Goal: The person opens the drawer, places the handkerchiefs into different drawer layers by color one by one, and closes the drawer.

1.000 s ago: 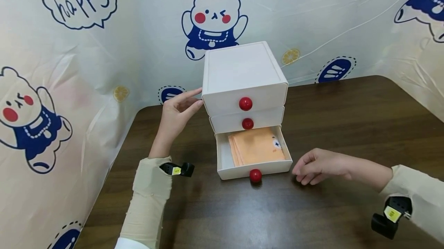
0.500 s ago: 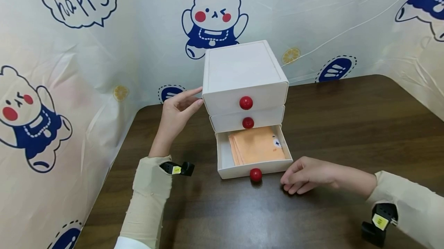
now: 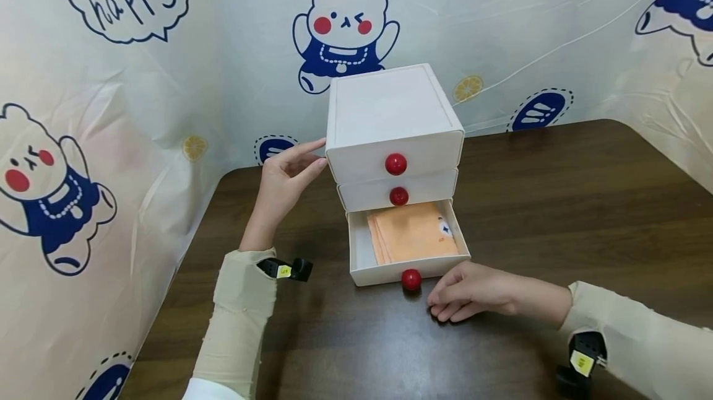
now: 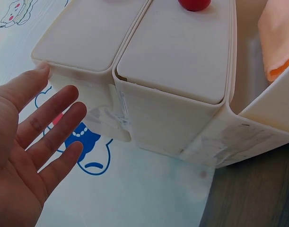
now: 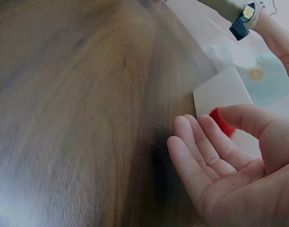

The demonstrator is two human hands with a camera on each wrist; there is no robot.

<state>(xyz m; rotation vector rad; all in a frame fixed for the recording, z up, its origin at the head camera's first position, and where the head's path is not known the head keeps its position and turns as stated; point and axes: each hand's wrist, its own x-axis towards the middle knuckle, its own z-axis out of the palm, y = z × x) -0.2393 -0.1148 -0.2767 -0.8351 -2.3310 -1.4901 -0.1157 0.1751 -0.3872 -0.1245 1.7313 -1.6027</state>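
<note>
A white three-tier drawer cabinet (image 3: pixel 390 106) with red round knobs stands on the table. Its bottom drawer (image 3: pixel 364 277) is pulled out and holds a folded orange cloth (image 3: pixel 414 236). My left hand (image 3: pixel 284 180) touches the cabinet's upper left side with its fingertips; in the left wrist view the fingers of this hand (image 4: pixel 35 137) are spread and straight. Low over the table, my right hand (image 3: pixel 473 291) is just right of the bottom red knob (image 3: pixel 411 280), with loosely bent fingers and nothing in them. The right wrist view shows its thumb overlapping the knob (image 5: pixel 222 123).
The upper drawer (image 3: pixel 356 168) and middle drawer (image 3: pixel 362 199) are pushed in. A dark wooden table (image 3: pixel 557 202) lies under everything. Behind it hangs a pale sheet (image 3: pixel 234 78) printed with bears and lemon slices. Each forearm carries a black wrist camera (image 3: pixel 289 270).
My right hand has moved left and toward the front along the bottom drawer, closer to its knob. The left hand stays at the cabinet's side, and the drawers have not moved.
</note>
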